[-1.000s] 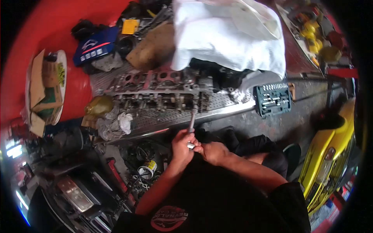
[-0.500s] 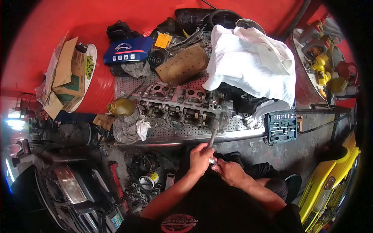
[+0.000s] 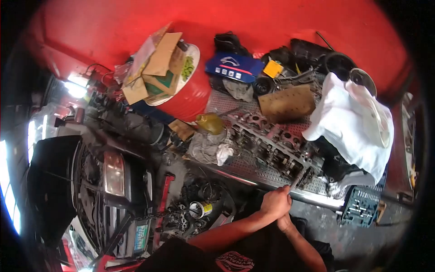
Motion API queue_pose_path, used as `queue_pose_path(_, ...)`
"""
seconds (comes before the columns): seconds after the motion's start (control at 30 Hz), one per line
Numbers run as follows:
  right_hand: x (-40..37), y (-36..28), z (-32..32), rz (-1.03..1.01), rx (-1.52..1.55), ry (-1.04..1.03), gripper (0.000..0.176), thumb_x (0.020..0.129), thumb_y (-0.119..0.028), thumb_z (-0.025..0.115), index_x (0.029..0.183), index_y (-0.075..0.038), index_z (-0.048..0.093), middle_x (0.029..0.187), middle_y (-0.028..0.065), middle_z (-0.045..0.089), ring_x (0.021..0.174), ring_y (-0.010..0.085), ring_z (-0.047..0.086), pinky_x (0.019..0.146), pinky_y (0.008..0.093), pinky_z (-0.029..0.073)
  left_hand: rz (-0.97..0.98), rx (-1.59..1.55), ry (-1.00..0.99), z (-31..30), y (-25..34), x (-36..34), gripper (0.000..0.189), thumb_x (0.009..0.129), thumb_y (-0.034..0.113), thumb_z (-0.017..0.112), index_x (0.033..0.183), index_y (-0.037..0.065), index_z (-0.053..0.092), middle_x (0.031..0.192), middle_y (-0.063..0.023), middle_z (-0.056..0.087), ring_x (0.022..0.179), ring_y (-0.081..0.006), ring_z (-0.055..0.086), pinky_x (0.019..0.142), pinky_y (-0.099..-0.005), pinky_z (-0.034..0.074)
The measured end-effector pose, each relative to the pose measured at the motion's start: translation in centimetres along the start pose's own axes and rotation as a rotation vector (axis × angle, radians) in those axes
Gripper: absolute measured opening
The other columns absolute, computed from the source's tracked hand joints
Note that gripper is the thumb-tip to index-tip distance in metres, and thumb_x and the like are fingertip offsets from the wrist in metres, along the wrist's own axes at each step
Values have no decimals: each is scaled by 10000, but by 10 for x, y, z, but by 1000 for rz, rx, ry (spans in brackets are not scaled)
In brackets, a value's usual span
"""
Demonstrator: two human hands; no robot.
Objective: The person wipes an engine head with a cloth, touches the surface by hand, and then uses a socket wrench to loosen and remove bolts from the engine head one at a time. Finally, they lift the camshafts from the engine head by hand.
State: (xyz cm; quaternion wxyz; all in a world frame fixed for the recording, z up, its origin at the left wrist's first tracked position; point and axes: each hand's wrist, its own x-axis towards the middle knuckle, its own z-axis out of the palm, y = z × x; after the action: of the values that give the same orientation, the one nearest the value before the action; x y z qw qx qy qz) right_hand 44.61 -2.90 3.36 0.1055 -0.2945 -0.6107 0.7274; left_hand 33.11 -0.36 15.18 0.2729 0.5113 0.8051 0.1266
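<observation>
A cylinder head (image 3: 272,147) lies on a perforated metal bench top, its valve gear exposed. From its near right end a long metal tool with a bar-like handle (image 3: 297,179) reaches toward me. My left hand (image 3: 275,204) is closed around the near part of this handle. My right hand (image 3: 284,222) is just below and partly behind the left, close against it; its fingers are hidden. The far tip of the tool is hard to make out among the metal parts.
Left of the cylinder head are a yellowish bottle (image 3: 209,123) and grey rags (image 3: 206,147). A white cloth (image 3: 355,127) covers parts at right. An open socket set (image 3: 361,204) sits near the bench's right end. A dark vehicle (image 3: 113,177) stands at left.
My view has turned left, so the bench appears shifted right and tilted. The left hand now overlaps the right, which showed more fully beside it before.
</observation>
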Motion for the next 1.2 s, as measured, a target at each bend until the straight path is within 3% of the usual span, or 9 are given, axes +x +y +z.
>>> queue_pose_path(0.1, -6, -10, -13, 166, 33, -35, 406, 941, -279, 551, 1223, 11, 511, 1166, 221, 611, 1102, 406, 565, 888, 425, 456, -108, -307, 35, 4, -4, 5, 383, 819, 131, 637, 1199, 103, 596, 893, -179, 675, 740, -349, 668, 678, -425, 530)
queue_pose_path(0.23, -27, -65, -39, 180, -398, -66, 388, 946, -277, 541, 1176, 34, 507, 1013, 241, 647, 952, 442, 617, 804, 423, 498, -339, -975, -66, 34, -16, -2, 356, 823, 15, 673, 1167, 24, 586, 747, -34, 592, 570, -100, 561, 502, -294, 467)
queue_pose_path(0.43, -35, -11, -51, -283, -654, -69, 380, 928, -188, 520, 1229, 30, 442, 1094, 321, 562, 1000, 489, 554, 851, 525, 466, -279, -901, 10, 34, -8, -6, 317, 805, -10, 673, 1111, 10, 593, 724, -42, 608, 557, -113, 585, 511, -292, 477)
queue_pose_path(0.57, -31, -57, -48, 52, -432, -96, 387, 925, -205, 529, 1211, 39, 435, 1076, 327, 554, 1001, 485, 556, 830, 541, 460, -316, -936, 4, 40, -9, -5, 282, 830, -25, 644, 1104, 26, 608, 729, -30, 594, 540, -102, 568, 496, -275, 467)
queue_pose_path(0.7, -22, -152, -54, 488, -846, -265, 348, 951, -250, 507, 1160, 28, 506, 1035, 271, 610, 962, 409, 623, 804, 542, 476, -501, -1505, -135, 36, -13, -5, 236, 856, 53, 639, 1087, 34, 599, 729, -64, 606, 546, -134, 567, 475, -296, 443)
queue_pose_path(0.73, -30, -135, -70, 115, -1208, -561, 380, 957, -326, 508, 1065, 32, 574, 978, 252, 640, 916, 373, 654, 766, 511, 504, -635, -1663, -236, 24, -4, -11, 232, 861, 68, 639, 1087, 39, 594, 732, -64, 602, 550, -140, 566, 473, -295, 437)
queue_pose_path(0.77, -23, -151, -69, 230, -1142, -504, 393, 954, -346, 512, 1040, 30, 585, 957, 254, 644, 904, 373, 657, 755, 498, 511, -758, -1807, -359, 16, -1, -10, 229, 866, 82, 640, 1086, 43, 589, 734, -65, 598, 555, -146, 566, 471, -295, 431)
queue_pose_path(0.9, -20, -194, -67, 393, -1035, -298, 442, 940, -409, 529, 1027, 22, 575, 895, 256, 656, 863, 377, 663, 743, 477, 518, -671, -1803, -402, 14, -14, -8, 219, 894, 153, 616, 1089, 56, 599, 760, -37, 554, 671, -155, 567, 558, -343, 488)
queue_pose_path(1.2, 1, -124, -20, 285, -577, -173, 420, 961, -285, 519, 1171, 77, 489, 938, 317, 617, 934, 482, 594, 814, 519, 479, -426, -1299, 194, 11, -47, -16, 211, 847, -5, 632, 1050, -54, 600, 729, -65, 601, 582, -135, 580, 552, -274, 486)
